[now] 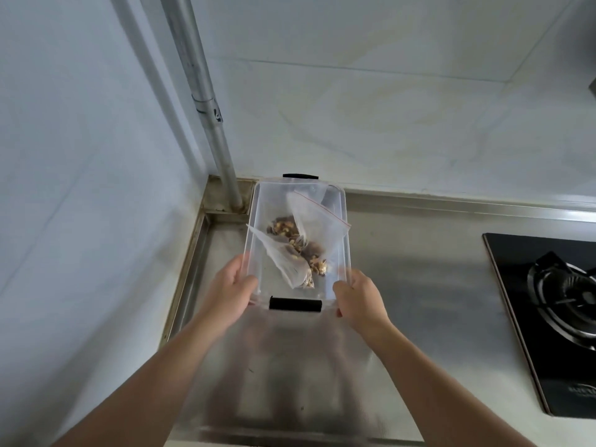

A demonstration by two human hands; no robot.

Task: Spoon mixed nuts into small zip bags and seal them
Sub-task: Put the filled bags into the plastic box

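While gripped both sides, clear bin (338, 201) of bags (317, 227) between fingers (248, 280).

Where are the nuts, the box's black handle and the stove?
nuts (283, 228), head view, on the pile inside a zip bag.
black handle (295, 304), head view, middle of the near bar.
stove (571, 295), head view, on the burner ring.

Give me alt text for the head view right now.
Both hands, left hand and right hand, grip the near end of a clear plastic box holding zip bags of mixed nuts, above a steel counter. A gas stove sits at the right.
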